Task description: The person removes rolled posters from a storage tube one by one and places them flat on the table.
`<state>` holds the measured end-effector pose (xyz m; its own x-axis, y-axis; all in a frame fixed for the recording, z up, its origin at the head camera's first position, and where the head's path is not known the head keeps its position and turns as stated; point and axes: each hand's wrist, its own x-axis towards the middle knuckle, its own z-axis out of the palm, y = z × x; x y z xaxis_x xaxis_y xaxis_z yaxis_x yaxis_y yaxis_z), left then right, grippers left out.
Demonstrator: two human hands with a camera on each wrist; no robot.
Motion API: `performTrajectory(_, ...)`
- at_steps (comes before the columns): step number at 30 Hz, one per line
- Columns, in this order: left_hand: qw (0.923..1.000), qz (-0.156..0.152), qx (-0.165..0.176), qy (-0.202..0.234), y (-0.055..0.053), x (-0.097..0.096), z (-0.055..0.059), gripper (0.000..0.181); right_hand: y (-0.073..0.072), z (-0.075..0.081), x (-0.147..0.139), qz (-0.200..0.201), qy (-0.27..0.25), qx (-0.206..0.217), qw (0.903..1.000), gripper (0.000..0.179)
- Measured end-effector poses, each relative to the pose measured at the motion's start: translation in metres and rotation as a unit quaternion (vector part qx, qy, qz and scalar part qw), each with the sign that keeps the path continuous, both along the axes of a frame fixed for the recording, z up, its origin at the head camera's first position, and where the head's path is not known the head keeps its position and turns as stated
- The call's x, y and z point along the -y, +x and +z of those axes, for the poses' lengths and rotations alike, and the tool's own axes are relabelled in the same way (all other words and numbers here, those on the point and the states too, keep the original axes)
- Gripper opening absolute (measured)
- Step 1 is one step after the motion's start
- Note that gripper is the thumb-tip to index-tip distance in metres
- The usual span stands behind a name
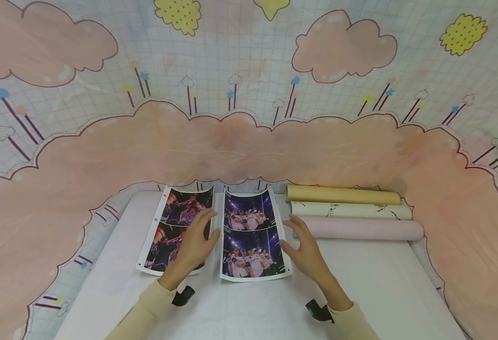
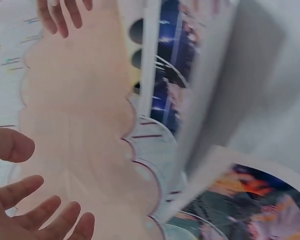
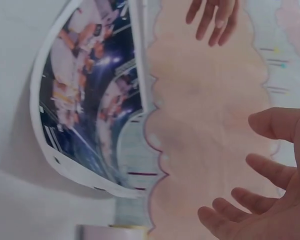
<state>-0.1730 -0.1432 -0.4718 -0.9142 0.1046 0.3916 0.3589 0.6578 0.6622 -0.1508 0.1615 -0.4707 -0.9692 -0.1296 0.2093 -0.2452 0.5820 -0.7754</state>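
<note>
Two photo sheets with white borders lie side by side, their ends curling up. The left sheet (image 1: 157, 248) carries two pictures in red and dark tones; the right sheet (image 1: 254, 252) has two bluish pictures of a group in white tops. My left hand (image 1: 195, 243) hovers over the inner side of the left sheet and hides part of it. Beside the right sheet's right border is my right hand (image 1: 306, 250). In the wrist views, the left hand (image 2: 40, 200) and right hand (image 3: 270, 185) both have spread fingers with nothing between them.
At the back right of the white table (image 1: 359, 278) lie three rolls: a yellow roll (image 1: 342, 194), a cream floral roll (image 1: 355, 211) and a pink roll (image 1: 363, 229). A patterned cloth (image 1: 240, 146) with clouds hangs behind and around the table.
</note>
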Motion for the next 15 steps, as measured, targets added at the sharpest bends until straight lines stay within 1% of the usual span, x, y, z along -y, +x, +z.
performTrajectory(5,0.9987,-0.008,-0.032,0.038,0.007,-0.006,0.013,0.046,0.007,0.013,-0.012,-0.004,0.009,-0.033,0.9994,0.050)
performTrajectory(7,0.9977,-0.011,-0.040,0.053,0.009,-0.010,0.019,0.045,0.009,0.018,-0.017,-0.008,0.014,-0.050,0.9986,0.050)
performTrajectory(11,0.9956,-0.029,-0.033,0.082,0.010,-0.019,0.033,0.044,0.009,0.029,-0.030,-0.016,0.022,-0.079,0.9965,0.050)
performTrajectory(15,0.9928,-0.051,-0.014,0.108,0.005,-0.029,0.050,0.045,0.005,0.038,-0.043,-0.017,0.032,-0.095,0.9948,0.056)
